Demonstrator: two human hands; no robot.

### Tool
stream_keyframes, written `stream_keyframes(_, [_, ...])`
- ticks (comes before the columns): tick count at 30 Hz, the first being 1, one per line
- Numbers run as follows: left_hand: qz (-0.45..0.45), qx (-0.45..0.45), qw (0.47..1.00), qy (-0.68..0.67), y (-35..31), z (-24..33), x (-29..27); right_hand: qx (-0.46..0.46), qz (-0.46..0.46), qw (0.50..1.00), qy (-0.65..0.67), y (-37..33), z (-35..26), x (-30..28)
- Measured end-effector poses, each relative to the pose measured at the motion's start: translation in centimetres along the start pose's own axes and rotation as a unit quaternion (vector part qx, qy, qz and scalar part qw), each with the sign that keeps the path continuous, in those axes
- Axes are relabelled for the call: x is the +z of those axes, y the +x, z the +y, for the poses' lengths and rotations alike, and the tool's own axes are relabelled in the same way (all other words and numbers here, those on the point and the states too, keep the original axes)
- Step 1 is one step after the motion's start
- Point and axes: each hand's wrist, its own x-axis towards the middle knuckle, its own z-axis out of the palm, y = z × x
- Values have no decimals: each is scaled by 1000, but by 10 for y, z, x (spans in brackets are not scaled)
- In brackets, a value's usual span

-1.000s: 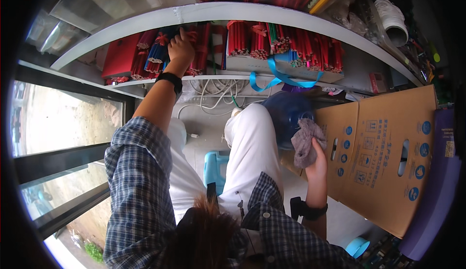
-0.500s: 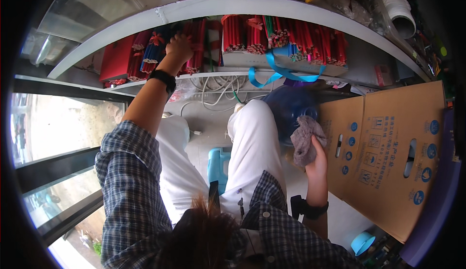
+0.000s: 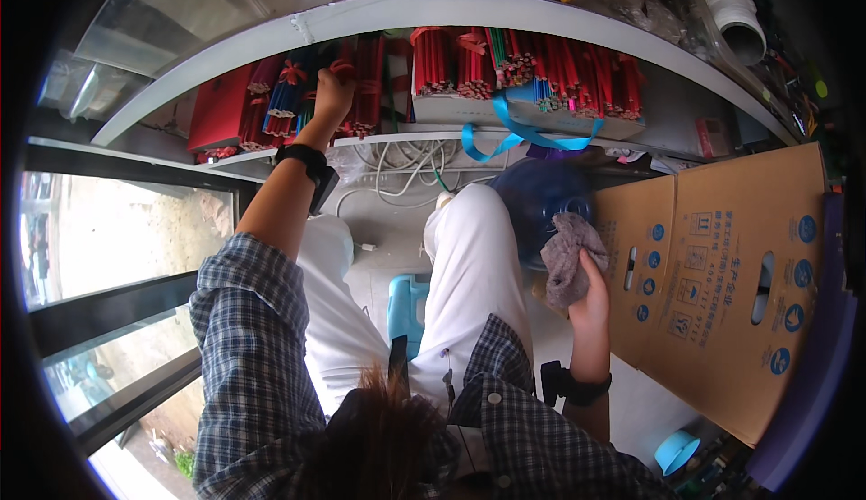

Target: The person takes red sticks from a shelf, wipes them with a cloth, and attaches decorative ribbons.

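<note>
My left hand (image 3: 334,100) reaches into the shelf among tied pencil bundles. It touches or nearly touches a dark bundle with a red ribbon (image 3: 342,68); shadow and the bundles hide most of its fingers. Just left of it lies a blue pencil bundle (image 3: 280,110), and to its right stands a red pencil bundle (image 3: 366,94). Low on the right, my right hand (image 3: 591,294) is closed around a crumpled greyish-purple cloth (image 3: 570,256), held above the floor beside a blue water jug (image 3: 550,195).
More red pencil bundles (image 3: 460,65) fill a grey box with a blue ribbon (image 3: 532,143). The white shelf edge (image 3: 406,15) arches above. Cables (image 3: 410,171) lie beneath. A large cardboard box (image 3: 713,293) stands at right, a light-blue stool (image 3: 406,311) between my legs, a window at left.
My left hand has shifted slightly down and turned, so the red ribbon beside its fingers now shows. My right hand and the cloth have stayed in place.
</note>
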Motion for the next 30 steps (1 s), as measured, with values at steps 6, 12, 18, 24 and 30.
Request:
stream_keyframes(6, [-36,-104,974,-196,7,-6,-13,1,-17,1000,5,0,1,4])
stream_keyframes(12, [-103,-205,869,-439,1,14,-34,1,-12,1000,-5,-2,1,12])
stream_keyframes(18, [-110,-205,845,-482,-11,23,-45,-1,-9,1000,-2,-5,2,19])
stream_keyframes(24, [-61,-155,853,-495,-34,20,-49,21,-43,999,-5,-6,8,22])
stream_keyframes(30, [-133,-110,747,-643,-101,72,-74,65,-204,977,-21,-17,13,52])
